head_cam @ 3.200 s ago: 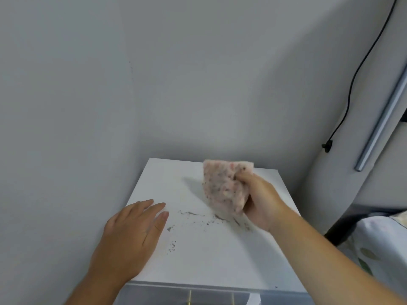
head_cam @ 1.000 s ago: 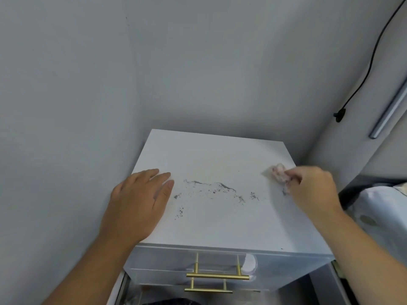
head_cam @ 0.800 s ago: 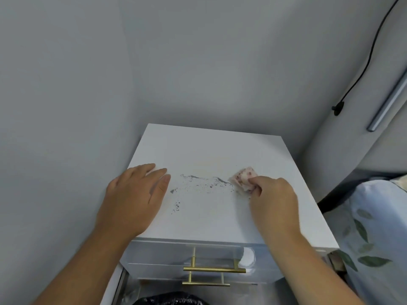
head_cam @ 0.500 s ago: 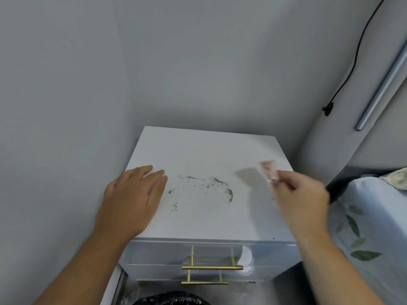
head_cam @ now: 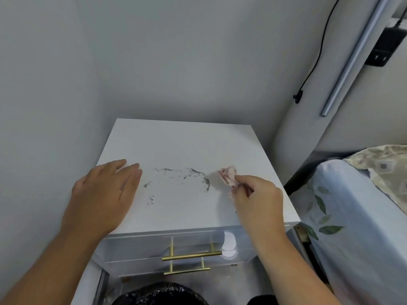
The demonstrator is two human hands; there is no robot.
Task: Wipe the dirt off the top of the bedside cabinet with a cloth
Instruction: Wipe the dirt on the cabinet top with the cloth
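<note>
The white bedside cabinet (head_cam: 180,142) stands in a wall corner. Grey-black dirt (head_cam: 187,177) lies in an arc across the middle of its top, with a few specks nearer the front left. My right hand (head_cam: 257,199) is shut on a crumpled pink cloth (head_cam: 229,176), whose free end sticks out toward the dirt and rests on the top just right of the arc. My left hand (head_cam: 105,194) lies flat and open on the left part of the top, fingers pointing at the dirt.
Two drawers with gold bar handles (head_cam: 191,256) face me. A black-lined bin (head_cam: 163,293) sits below them. A bed with leaf-print sheet (head_cam: 352,216) stands close on the right. Walls close off the left and back; a black cable (head_cam: 317,62) hangs at the right.
My right hand with the cloth swept left across the dirt, pulled back right, and now has come down left again beside the arc. The dirt was pushed into a curved line. My left hand stayed put.
</note>
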